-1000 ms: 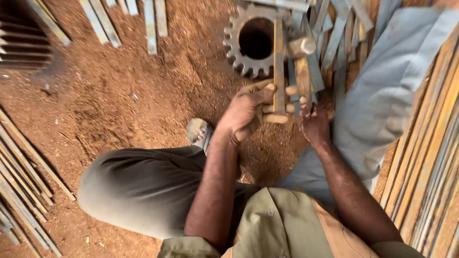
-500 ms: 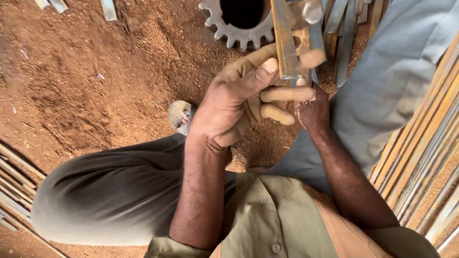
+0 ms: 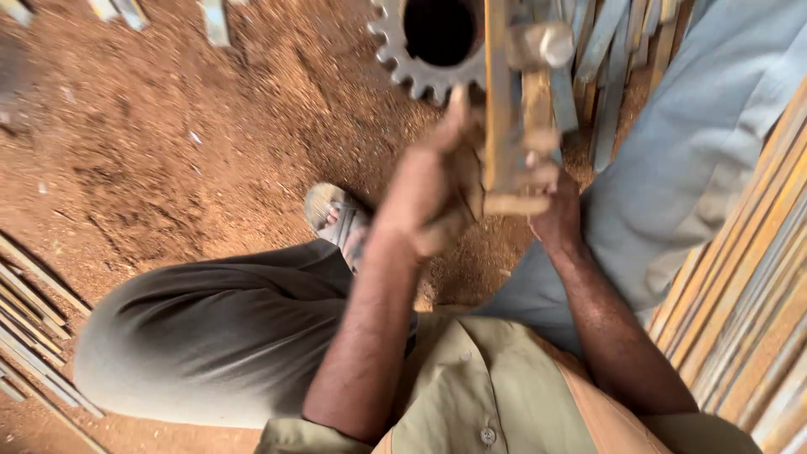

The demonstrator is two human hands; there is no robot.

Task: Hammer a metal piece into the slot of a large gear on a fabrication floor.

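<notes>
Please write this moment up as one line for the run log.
left hand: on wooden strip, upright | right hand: at strip's lower end | gear wheel: on dirt behind | sandal: below hands

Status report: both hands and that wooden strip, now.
Left hand closed on the wooden strip, picture blurred. Right hand at the strip's lower end, grip unclear. Strip upright over the toothed gear. Nothing between hands and strip.

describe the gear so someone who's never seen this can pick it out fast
Start at the reddish sawdust-covered ground and look to the top edge, just above the person's raised left hand and the wooden strip it grips. The gear lies flat there: a grey metal ring with a large dark round hole. It alone is round and toothed; all the pieces around it are straight slats.
</notes>
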